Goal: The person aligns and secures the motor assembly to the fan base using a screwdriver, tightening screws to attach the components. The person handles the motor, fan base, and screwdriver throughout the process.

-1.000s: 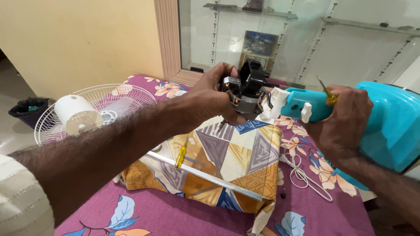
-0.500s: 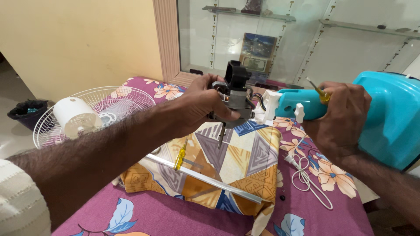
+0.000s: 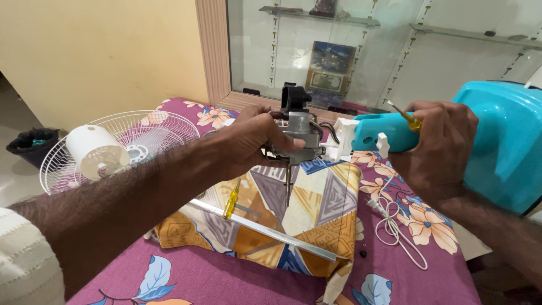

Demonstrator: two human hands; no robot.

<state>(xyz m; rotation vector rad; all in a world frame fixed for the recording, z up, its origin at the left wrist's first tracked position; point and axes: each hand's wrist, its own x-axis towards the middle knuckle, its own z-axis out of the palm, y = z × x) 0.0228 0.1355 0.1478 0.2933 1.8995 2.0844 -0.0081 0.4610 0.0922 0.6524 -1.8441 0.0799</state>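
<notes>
While gripped, hands (image 3: 257, 135) on motor (image 3: 296, 133).

The fan motor (image 3: 296, 133), a grey metal block with a black part on top and its shaft pointing straight down, was held above the patterned cushion. Dark wires ran from it to the white end of the turquoise fan neck (image 3: 375, 133). A yellow-handled screwdriver (image 3: 407, 117) lay against that neck.

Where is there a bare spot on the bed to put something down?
Bare purple sheet lies in front of the pillow. The pillow holds a rod and screwdriver; the white cord fills the right side; the fan guard crowds the left.
</notes>
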